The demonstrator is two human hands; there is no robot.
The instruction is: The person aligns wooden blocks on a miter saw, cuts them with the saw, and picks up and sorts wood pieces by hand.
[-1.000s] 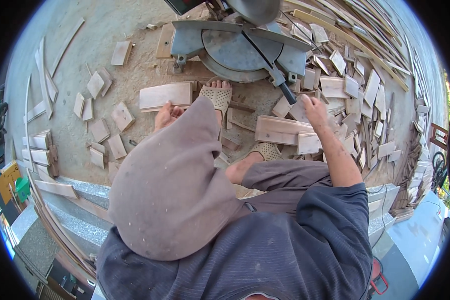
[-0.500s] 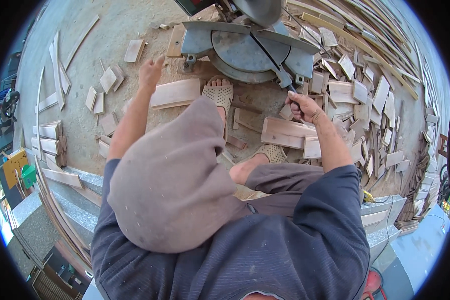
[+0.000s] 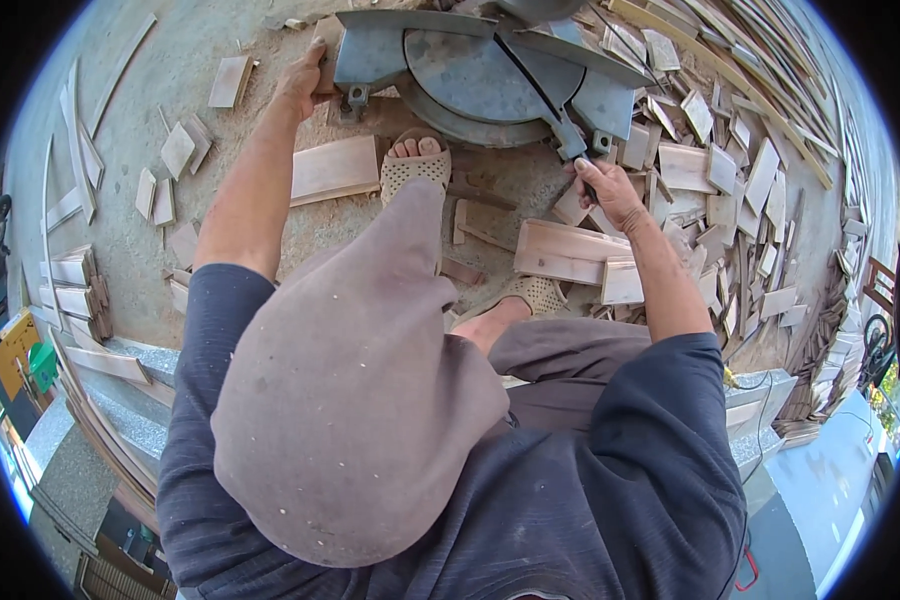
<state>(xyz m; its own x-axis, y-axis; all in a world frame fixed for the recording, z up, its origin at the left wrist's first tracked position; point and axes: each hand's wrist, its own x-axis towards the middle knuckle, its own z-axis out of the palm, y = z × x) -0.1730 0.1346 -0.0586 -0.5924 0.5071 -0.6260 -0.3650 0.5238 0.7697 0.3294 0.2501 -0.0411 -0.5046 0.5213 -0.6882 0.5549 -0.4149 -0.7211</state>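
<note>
"Blue-grey metal mitre saw [image 3: 460, 75] there. Where are the hands?"

"The left hand [image 3: 302, 78] is against a flat brown wooden board [image 3: 329, 58], just beside the saw's left end. Whether its fingers close round it, I can't tell from here."

"And the right hand [image 3: 608, 190]?"

"Wrapped round the black rod-shaped handle [image 3: 591, 192] at the saw's near right."

"What's that on the near side?"

"A pale rectangular wooden plank [image 3: 335, 170], near the saw. Pale wooden offcuts [image 3: 685, 168] lie heaped right of it."
</note>
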